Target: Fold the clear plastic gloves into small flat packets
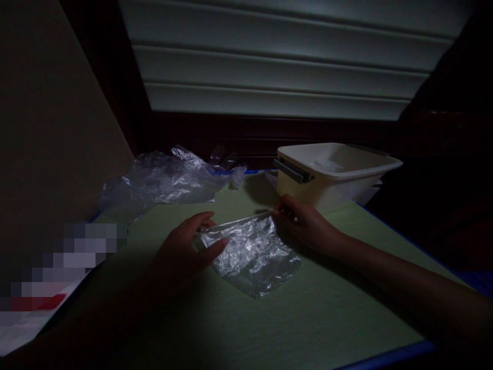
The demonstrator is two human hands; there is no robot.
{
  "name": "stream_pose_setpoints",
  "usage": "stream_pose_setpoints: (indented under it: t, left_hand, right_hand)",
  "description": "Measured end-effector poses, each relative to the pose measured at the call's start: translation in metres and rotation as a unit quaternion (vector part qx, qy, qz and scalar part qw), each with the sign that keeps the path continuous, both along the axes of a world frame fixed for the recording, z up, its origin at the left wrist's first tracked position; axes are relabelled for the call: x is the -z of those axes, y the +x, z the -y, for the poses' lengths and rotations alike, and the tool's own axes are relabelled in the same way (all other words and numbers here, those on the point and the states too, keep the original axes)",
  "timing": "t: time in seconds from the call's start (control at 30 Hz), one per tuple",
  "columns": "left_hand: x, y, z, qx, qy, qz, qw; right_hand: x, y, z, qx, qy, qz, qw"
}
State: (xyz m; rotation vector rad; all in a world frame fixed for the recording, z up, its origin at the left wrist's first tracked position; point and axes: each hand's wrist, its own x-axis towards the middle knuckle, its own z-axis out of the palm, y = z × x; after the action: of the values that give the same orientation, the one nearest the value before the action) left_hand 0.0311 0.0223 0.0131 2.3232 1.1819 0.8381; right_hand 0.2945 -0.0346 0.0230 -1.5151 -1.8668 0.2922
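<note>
- Work surface: a counter [308,318] covered by a green mat with a blue edge, filling the lower half of the frame. Lighting is dim; fine detail is limited.
- Item in hand: a small clear plastic bag [252,254], lying flat at the centre of the frame, crinkled and reflective, with a straight top edge running between the two hands.
- Left hand [181,252]: left of centre. Thumb and fingers pinch the bag's near left corner, the thumb lying on top of the film.
- Right hand [304,221]: right of centre. Fingertips are pressed together on the far right end of the top edge; it appears to be a pinch, though the exact contact is shadowed.
- Handling judgement: the bag looks very light, thin and limp — it will not hold shape unsupported and will likely slide on the mat. The film is slippery and may tear if pulled hard.
- Grip points: the stiffer top edge is the best place to take hold, one hand at each end, as now. The body of the bag offers little purchase.
- Nearby items: a cream plastic tub [335,172] with a dark handle stands just behind the right hand, at right of centre. A heap of loose clear plastic [165,180] lies at upper left of the mat, well apart from the bag.
- A blurred patch at lower left — contents cannot be told.
</note>
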Motion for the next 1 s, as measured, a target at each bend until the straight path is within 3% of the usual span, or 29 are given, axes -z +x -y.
stream_pose_setpoints:
  t: [0.33, 0.5, 0.7, 1.0]
  left_hand:
    - [-0.011, 0.003, 0.003, 0.040, -0.129, 0.029, 0.990]
    - [-0.013, 0.005, -0.003, 0.038, -0.136, 0.020, 0.990]
    - [-0.014, 0.005, -0.005, 0.028, -0.139, 0.012, 0.990]
    - [-0.012, 0.004, -0.003, 0.041, -0.145, 0.010, 0.989]
  right_hand:
    - [0.003, 0.000, -0.001, -0.001, -0.005, -0.097, 0.995]
    - [0.007, 0.001, -0.004, -0.015, -0.056, -0.187, 0.981]
    - [0.013, 0.006, -0.008, -0.054, -0.175, -0.287, 0.940]
    - [0.009, 0.014, -0.013, -0.097, -0.243, -0.304, 0.916]
